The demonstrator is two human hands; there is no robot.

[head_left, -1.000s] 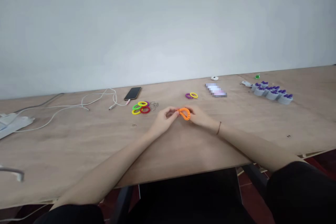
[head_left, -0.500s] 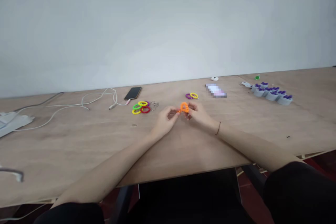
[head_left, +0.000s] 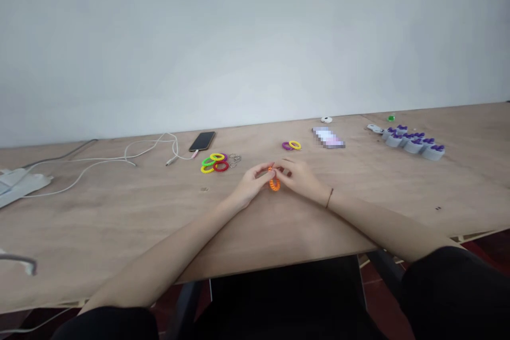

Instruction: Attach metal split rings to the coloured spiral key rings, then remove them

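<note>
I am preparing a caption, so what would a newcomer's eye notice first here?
The orange coil, held between the left hand and right hand near the picture's centre, probably stands out first. Next come the coloured rings left of the hands, then the purple-topped pieces far right on the table.

A plain, pale grey-blue wall fills the upper view, brightest near its middle and dimmer toward the corners. Along it runs a long wooden table, light brown with faint grain. Below the near edge, dark red floor shows (crossed by a pale line), beside black chair armrests.
</note>
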